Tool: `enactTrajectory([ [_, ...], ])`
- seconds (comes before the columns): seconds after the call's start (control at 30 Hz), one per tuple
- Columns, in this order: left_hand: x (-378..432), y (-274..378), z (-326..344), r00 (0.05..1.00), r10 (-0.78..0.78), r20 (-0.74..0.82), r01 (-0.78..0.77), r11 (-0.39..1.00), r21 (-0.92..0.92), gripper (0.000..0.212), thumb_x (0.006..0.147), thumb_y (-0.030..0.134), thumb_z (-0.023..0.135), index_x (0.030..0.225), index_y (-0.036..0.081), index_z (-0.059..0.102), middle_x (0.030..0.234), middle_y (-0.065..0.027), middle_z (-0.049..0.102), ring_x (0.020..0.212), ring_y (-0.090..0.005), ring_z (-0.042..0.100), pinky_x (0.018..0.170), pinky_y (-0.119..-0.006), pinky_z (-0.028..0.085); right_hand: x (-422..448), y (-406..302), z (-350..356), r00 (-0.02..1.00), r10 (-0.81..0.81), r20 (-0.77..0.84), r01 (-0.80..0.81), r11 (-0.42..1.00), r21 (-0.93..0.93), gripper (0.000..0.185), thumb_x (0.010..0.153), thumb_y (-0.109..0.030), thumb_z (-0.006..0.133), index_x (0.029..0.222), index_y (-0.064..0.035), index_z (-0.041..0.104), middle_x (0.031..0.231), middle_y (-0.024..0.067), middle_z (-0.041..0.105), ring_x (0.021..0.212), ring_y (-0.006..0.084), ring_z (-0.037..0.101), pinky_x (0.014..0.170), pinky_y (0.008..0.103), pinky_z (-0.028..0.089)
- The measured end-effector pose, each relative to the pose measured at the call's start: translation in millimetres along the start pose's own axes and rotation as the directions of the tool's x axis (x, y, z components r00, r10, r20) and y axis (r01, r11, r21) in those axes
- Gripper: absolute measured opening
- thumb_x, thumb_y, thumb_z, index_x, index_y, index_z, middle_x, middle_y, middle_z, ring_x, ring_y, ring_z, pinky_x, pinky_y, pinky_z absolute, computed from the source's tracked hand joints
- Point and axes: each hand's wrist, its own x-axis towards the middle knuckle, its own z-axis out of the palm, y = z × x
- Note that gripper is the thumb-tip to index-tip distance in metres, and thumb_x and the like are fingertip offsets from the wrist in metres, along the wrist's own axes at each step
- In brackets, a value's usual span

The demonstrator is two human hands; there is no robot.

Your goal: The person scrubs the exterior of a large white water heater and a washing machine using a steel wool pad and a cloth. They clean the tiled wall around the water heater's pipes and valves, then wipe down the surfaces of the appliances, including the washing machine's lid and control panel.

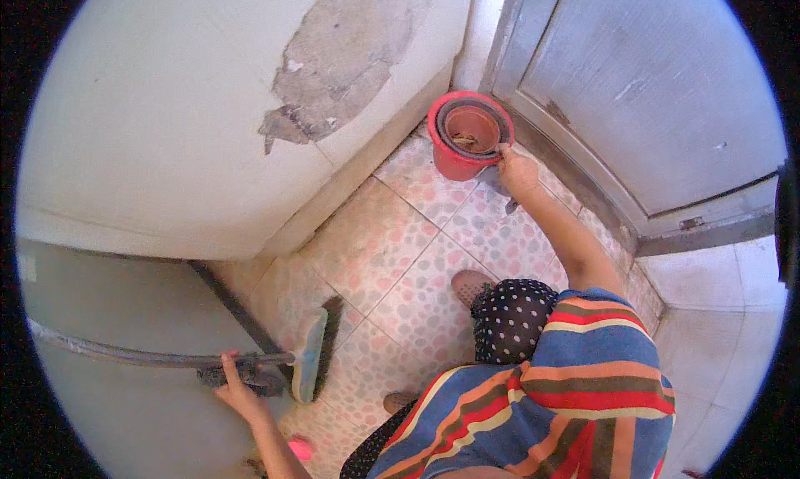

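Note:
My right hand grips the rim of a red plastic bucket in the corner between wall and door. Smaller pots sit nested inside it, the innermost a reddish-brown pot with some debris at its bottom. At the lower left my left hand holds the long handle of a push broom, together with a dark crumpled thing that I cannot identify. The broom's pale head with dark bristles is over the tiled floor.
A wall with peeled plaster stands at the upper left, a worn panelled door at the upper right. A grey panel lies at the left. Pebble-patterned tiles cover the floor. A pink object is near my left forearm.

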Motion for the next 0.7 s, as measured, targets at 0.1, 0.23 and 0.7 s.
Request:
enactTrajectory([
  [0.1,8,-9,0,0.999,0.031,0.022,-0.031,0.999,-0.009,0.025,0.087,0.025,0.062,0.087,0.000,0.061,0.082,-0.0073,0.059,0.065,-0.0160,0.056,0.051,-0.030,0.047,3,55,12,0.993,0.000,-0.119,-0.007,0.998,-0.059,0.029,0.080,-0.010,0.049,0.109,-0.0150,0.052,0.080,0.0164,0.064,0.071,0.0322,0.064,0.062,0.0443,0.050],
  [0.23,24,-21,0,1.000,0.002,-0.019,-0.002,1.000,0.002,0.025,0.087,0.025,0.063,0.083,0.001,0.061,0.080,-0.0073,0.060,0.064,-0.0161,0.057,0.050,-0.030,0.047,-10,102,-6,0.991,0.022,-0.135,-0.036,0.994,-0.103,0.030,0.081,-0.010,0.049,0.110,-0.0164,0.051,0.080,0.0153,0.063,0.074,0.0329,0.063,0.064,0.0452,0.049],
  [0.7,42,-16,0,0.988,-0.014,-0.155,0.023,0.998,0.055,0.025,0.083,0.023,0.067,0.083,-0.001,0.058,0.082,-0.0097,0.059,0.067,-0.0191,0.056,0.057,-0.034,0.048,139,-69,-109,0.778,0.490,-0.393,0.342,0.195,0.919,0.045,0.084,-0.020,0.064,0.120,0.0027,0.052,0.111,0.0157,0.060,0.102,0.0201,0.057,0.090,0.0305,0.043],
])
